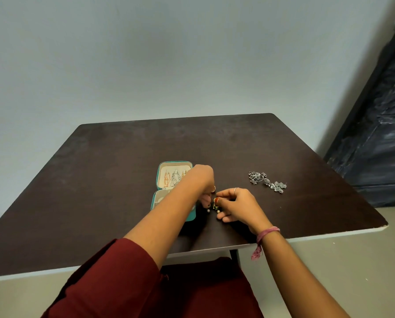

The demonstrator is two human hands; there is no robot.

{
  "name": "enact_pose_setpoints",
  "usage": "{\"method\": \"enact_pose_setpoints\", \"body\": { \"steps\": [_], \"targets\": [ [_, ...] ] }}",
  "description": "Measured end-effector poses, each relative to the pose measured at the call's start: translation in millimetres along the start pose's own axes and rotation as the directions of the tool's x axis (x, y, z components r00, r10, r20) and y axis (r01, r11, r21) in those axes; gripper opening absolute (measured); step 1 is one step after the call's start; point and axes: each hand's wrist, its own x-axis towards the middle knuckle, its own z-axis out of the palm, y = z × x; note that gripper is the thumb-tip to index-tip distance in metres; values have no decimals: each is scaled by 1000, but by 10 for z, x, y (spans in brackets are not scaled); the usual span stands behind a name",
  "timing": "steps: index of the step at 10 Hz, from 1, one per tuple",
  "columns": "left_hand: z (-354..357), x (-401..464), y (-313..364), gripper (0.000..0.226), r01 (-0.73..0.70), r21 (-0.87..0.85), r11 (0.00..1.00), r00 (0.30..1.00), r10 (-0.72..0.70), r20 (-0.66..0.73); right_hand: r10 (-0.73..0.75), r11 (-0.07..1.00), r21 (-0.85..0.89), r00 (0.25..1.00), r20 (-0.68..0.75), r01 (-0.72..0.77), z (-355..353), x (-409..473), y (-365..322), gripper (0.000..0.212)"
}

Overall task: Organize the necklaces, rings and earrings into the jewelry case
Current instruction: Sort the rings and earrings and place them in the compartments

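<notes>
A dark brown, matte wooden table (123, 171) with rounded corners carries a small teal, rounded-square jewelry case (172, 189) lying open, its cream-lined lid half farther from the person and its base half nearer. In the lid half hang a rose-gold chain necklace (166, 179) and a silver chain-link necklace (175, 177), side by side against the lining.

The left hand (202, 180) reaches over the right edge of the case, its forearm crossing the base half and hiding most of it. Its fingers are curled downward and pinch a small dangling earring with a pale pearl bead (208, 208) just beside the case. The right hand (237, 204) sits close against it on the table, thumb and forefinger pinching a matching small gold and green earring with a pearl drop (215, 206); a thin silver ring (236, 190) sits on one finger, and a pink thread band (267, 234) with a loose tail wraps the wrist. The two hands nearly touch, though whether they hold two separate pieces or a joined one is hard to tell at this size.

Well to the right, apart from the hands, a dark silver ornate floral jewelry piece (267, 182) lies stretched out on the table. A maroon sleeve (114, 278) covers the left upper arm.
</notes>
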Motion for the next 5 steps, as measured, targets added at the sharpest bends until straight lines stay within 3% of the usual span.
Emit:
{"method": "enact_pose_setpoints", "body": {
  "steps": [2,5],
  "targets": [
    [-194,108,49,13,51,-123,991,991,-66,-114,-29,999,36,999,-23,29,-292,10,-97,10],
    [-20,92,449,20,-152,-247,957,958,81,-274,-206,978,-98,934,-292,185,-1121,146,-38,16]
  ]
}}
